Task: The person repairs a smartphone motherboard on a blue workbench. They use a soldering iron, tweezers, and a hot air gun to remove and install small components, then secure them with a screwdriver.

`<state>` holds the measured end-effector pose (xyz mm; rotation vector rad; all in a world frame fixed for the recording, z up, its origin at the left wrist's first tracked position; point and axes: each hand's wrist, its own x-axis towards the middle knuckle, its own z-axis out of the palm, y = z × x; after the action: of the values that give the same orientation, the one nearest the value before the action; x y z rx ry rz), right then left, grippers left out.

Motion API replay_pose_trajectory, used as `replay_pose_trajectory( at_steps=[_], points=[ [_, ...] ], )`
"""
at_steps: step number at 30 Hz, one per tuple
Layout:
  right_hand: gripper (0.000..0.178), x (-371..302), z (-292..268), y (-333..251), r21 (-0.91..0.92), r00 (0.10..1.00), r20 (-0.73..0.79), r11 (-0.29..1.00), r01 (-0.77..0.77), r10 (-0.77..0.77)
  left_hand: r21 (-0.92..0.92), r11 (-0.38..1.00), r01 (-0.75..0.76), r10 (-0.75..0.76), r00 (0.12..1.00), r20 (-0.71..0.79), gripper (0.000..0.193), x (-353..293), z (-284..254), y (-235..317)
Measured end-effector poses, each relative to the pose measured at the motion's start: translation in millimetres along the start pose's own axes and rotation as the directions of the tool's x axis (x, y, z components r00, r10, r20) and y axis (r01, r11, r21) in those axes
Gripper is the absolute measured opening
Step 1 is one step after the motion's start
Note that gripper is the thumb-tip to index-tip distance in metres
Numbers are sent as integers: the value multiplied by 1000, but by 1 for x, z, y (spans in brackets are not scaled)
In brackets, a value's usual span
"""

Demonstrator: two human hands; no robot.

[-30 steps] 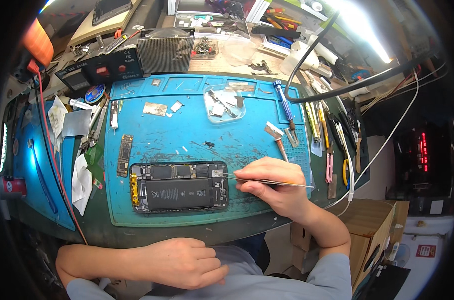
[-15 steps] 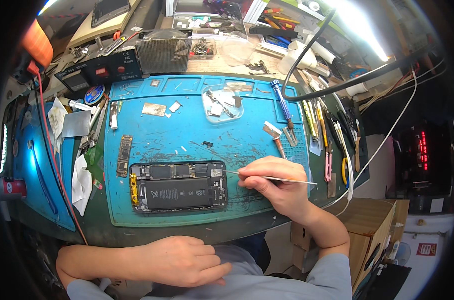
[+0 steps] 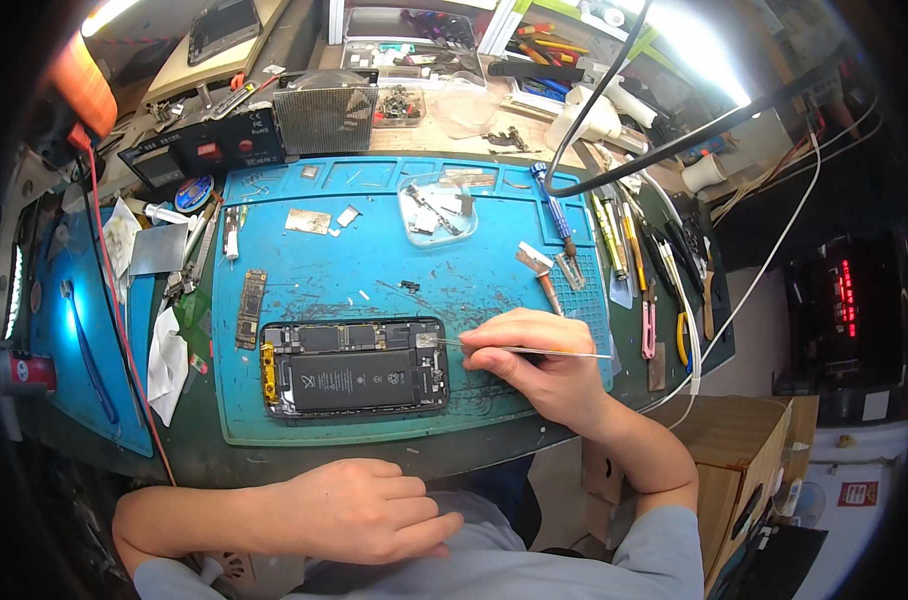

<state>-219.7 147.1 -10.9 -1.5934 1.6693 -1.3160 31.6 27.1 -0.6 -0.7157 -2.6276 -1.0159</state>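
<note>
An opened smartphone [image 3: 274, 410] lies on the blue work mat, its black battery [image 3: 344, 383] and circuit boards exposed. My right hand [image 3: 529, 365] is closed in a pinch round thin metal tweezers [image 3: 574, 354], just right of the phone. Their tips reach over a small silvery part [image 3: 427, 341] at the phone's upper right corner; contact there cannot be made out. My left hand [image 3: 379, 512] rests before the bench's front edge, fingers loosely bent and partly apart, palm hidden. Nothing shows in it.
A loose circuit board [image 3: 250, 308] lies left of the phone. Beyond it stand a clear dish [image 3: 440, 210] of small parts and a blue screwdriver [image 3: 556, 208]. Pliers, knives and other tools [image 3: 654, 270] crowd the right side. A black cable [image 3: 714, 125] arches over the far right.
My right hand has moved slightly left and up in the picture with the tweezers, while the whole view shifted a little. The left hand's fingers are bent slightly more.
</note>
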Motion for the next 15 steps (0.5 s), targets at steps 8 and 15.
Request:
replay_pose_trajectory(
  at_steps=[8,15],
  points=[
    [18,-14,-2,-6,83,972,-145,982,-172,183,69,996,58,-58,998,2,28,-1,-6,5],
    [18,-20,-10,-9,-86,982,-155,989,-121,107,250,953,170,-149,984,-101,28,9,-28,3]
  ],
)
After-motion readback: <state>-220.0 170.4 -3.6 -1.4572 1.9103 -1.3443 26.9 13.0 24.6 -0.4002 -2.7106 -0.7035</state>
